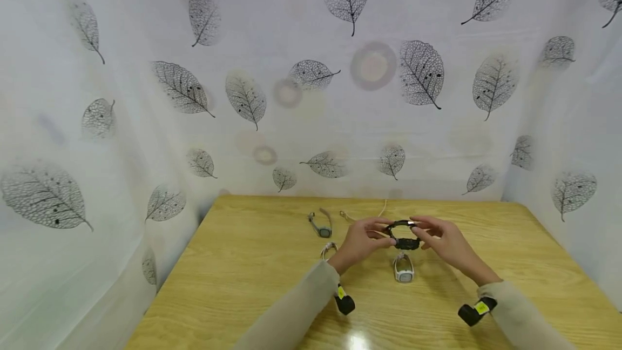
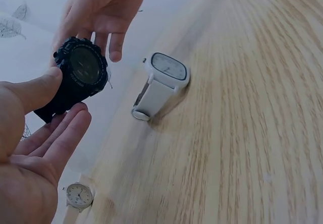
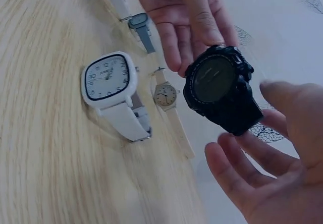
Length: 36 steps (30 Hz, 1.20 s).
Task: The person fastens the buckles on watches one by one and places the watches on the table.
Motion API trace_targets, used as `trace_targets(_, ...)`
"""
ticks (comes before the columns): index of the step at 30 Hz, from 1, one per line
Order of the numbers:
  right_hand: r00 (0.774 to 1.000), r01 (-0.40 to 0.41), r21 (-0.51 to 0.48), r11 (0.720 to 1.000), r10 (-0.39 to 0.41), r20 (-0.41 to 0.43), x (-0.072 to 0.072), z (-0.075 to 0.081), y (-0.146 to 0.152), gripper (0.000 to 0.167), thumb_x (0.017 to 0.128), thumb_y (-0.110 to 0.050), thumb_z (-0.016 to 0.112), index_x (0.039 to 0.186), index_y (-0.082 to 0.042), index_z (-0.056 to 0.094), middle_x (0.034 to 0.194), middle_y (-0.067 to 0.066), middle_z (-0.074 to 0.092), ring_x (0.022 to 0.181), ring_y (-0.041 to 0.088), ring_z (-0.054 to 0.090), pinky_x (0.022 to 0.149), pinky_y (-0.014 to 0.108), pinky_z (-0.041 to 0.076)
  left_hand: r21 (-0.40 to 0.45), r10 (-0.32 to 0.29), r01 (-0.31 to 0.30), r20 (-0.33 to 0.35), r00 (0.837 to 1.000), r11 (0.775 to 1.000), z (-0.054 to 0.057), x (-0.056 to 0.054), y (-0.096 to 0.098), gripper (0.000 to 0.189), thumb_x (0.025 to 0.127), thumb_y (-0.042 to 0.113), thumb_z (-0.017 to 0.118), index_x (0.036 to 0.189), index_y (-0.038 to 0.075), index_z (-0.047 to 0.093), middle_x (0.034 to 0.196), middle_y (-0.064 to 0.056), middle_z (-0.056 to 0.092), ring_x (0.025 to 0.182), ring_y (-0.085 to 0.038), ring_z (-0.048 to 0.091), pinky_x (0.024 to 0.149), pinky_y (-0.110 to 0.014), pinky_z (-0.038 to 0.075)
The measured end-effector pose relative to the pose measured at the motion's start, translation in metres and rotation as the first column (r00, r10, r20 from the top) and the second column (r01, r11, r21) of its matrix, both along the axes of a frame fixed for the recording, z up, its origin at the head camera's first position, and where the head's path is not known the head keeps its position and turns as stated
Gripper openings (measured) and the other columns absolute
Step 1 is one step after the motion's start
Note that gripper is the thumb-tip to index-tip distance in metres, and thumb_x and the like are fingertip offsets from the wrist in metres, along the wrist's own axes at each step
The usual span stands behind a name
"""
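A black digital sports watch (image 1: 407, 243) is held up between both hands, its strap forming a loop. My left hand (image 1: 362, 242) pinches one side of it, with the thumb at the edge of the case in the left wrist view. From the other side my right hand (image 1: 447, 244) grips it, thumb and fingers about the strap. The dark watch face (image 3: 214, 80) shows in the right wrist view. Just below the hands stands a white square-faced watch (image 1: 404, 274) on the table.
On the wooden table (image 1: 233, 274) also lie a grey watch (image 1: 324, 231), a white-strapped watch (image 1: 329, 248) beside the left wrist, and a small round watch (image 3: 165, 95) with a pale strap near the back edge. A leaf-patterned curtain (image 1: 311, 123) hangs behind.
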State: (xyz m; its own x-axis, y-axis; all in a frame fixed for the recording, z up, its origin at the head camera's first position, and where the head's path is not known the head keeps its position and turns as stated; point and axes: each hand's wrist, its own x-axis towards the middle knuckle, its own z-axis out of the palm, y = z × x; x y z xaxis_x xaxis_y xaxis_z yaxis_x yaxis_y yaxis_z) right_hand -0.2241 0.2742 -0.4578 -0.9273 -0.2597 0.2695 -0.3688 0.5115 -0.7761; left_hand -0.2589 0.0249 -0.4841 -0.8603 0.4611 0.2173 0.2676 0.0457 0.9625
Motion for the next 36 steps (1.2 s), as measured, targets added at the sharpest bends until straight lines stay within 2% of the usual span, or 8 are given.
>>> trace_targets(5, 0.996, -0.072, -0.036, 0.997, 0.074, 0.04, 0.002, 0.001, 0.007, 0.057, 0.099, -0.017, 0.071, 0.149, 0.001, 0.05, 0.135, 0.03, 0.06, 0.092, 0.013, 0.072, 0.078, 0.037, 0.062, 0.129, -0.041, 0.022, 0.145, 0.989, 0.991, -0.003, -0.005, 0.002, 0.043, 0.09, 0.005, 0.08, 0.129, 0.02, 0.072, 0.11, -0.01, 0.073, 0.088, -0.019, 0.075, 0.086, -0.048, 0.06)
trace_targets(11, 0.994, -0.092, -0.039, 0.995, 0.094, 0.059, 0.002, -0.001, 0.011, 0.062, 0.096, -0.015, 0.074, 0.15, 0.002, 0.048, 0.144, 0.031, 0.053, 0.097, 0.012, 0.072, 0.081, 0.027, 0.06, 0.151, -0.05, 0.02, 0.196, 0.979, 0.988, 0.0, -0.006, 0.006, 0.042, 0.09, 0.002, 0.078, 0.129, 0.016, 0.072, 0.111, -0.013, 0.072, 0.089, -0.022, 0.075, 0.089, -0.052, 0.059)
trace_targets(18, 0.995, -0.06, -0.023, 0.998, 0.062, 0.083, -0.004, 0.004, 0.014, 0.059, 0.098, -0.019, 0.072, 0.149, 0.003, 0.05, 0.147, 0.031, 0.05, 0.101, 0.019, 0.073, 0.082, 0.029, 0.06, 0.035, 0.036, -0.043, 0.181, 0.983, 0.998, 0.006, -0.01, 0.016, 0.04, 0.092, 0.006, 0.077, 0.13, 0.018, 0.072, 0.128, -0.008, 0.065, 0.09, -0.018, 0.074, 0.087, -0.048, 0.06)
trace_targets(22, 0.991, -0.045, -0.011, 0.999, 0.046, 0.129, -0.014, 0.005, 0.017, 0.061, 0.099, -0.021, 0.071, 0.15, 0.003, 0.049, 0.147, 0.031, 0.05, 0.101, 0.027, 0.073, 0.082, 0.038, 0.061, -0.031, 0.106, -0.102, 0.152, 0.983, 0.994, 0.009, -0.016, 0.027, 0.04, 0.091, 0.006, 0.078, 0.129, 0.016, 0.072, 0.125, -0.007, 0.064, 0.086, -0.017, 0.074, 0.084, -0.046, 0.061)
trace_targets(26, 0.983, -0.032, 0.03, 0.999, 0.026, 0.182, -0.025, 0.002, 0.023, 0.062, 0.101, -0.024, 0.07, 0.151, 0.003, 0.046, 0.147, 0.031, 0.05, 0.102, 0.031, 0.072, 0.079, 0.046, 0.061, -0.08, 0.157, -0.146, 0.169, 0.973, 0.986, 0.01, -0.023, 0.039, 0.039, 0.09, 0.004, 0.079, 0.127, 0.015, 0.074, 0.124, -0.01, 0.065, 0.083, -0.019, 0.074, 0.081, -0.043, 0.062)
trace_targets(31, 0.969, -0.033, 0.061, 0.998, 0.017, 0.246, -0.036, -0.003, 0.03, 0.062, 0.103, -0.025, 0.067, 0.152, 0.005, 0.044, 0.146, 0.032, 0.05, 0.105, 0.03, 0.071, 0.083, 0.045, 0.059, -0.129, 0.183, -0.161, 0.182, 0.966, 0.978, 0.009, -0.031, 0.05, 0.037, 0.09, 0.003, 0.079, 0.125, 0.013, 0.075, 0.122, -0.013, 0.066, 0.084, -0.021, 0.073, 0.079, -0.039, 0.062)
trace_targets(34, 0.963, -0.046, 0.046, 0.998, 0.032, 0.269, -0.043, -0.004, 0.033, 0.062, 0.103, -0.023, 0.065, 0.152, 0.007, 0.041, 0.147, 0.033, 0.048, 0.109, 0.033, 0.07, 0.086, 0.045, 0.059, -0.177, 0.212, -0.183, 0.161, 0.964, 0.967, 0.009, -0.035, 0.055, 0.035, 0.09, 0.005, 0.08, 0.124, 0.014, 0.075, 0.12, -0.012, 0.067, 0.085, -0.017, 0.071, 0.075, -0.036, 0.062)
trace_targets(36, 0.957, -0.055, 0.024, 0.998, 0.046, 0.286, -0.048, -0.006, 0.034, 0.063, 0.104, -0.022, 0.065, 0.153, 0.008, 0.039, 0.149, 0.034, 0.045, 0.113, 0.035, 0.068, 0.088, 0.044, 0.059, -0.184, 0.237, -0.205, 0.176, 0.955, 0.961, 0.008, -0.037, 0.058, 0.034, 0.09, 0.005, 0.08, 0.123, 0.014, 0.076, 0.118, -0.011, 0.068, 0.084, -0.019, 0.071, 0.072, -0.037, 0.062)
